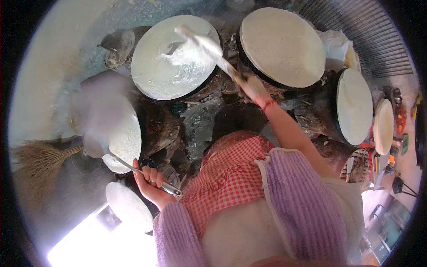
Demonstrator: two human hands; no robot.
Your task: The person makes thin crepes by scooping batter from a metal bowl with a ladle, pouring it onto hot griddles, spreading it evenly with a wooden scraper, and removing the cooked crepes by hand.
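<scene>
My left hand (151, 185) grips the metal handle of a ladle (96, 146), whose round bowl is at the edge of a batter-covered round griddle (128, 143) on the left, partly veiled by steam. My right hand (252, 88) is closed on the handle of a wooden spreader (206, 46), blurred, over the upper-left round griddle (150, 73). White wet batter (191, 56) lies there in an uneven patch under the spreader. To the right, another round griddle (283, 46) bears a smooth, pale sheet.
Smaller covered griddles stand at the right (354, 106), far right (383, 126) and lower left (128, 207). A straw broom (43, 160) lies at the left. Knives (380, 170) and other items are at the right edge. Dark, rough stove bodies surround me.
</scene>
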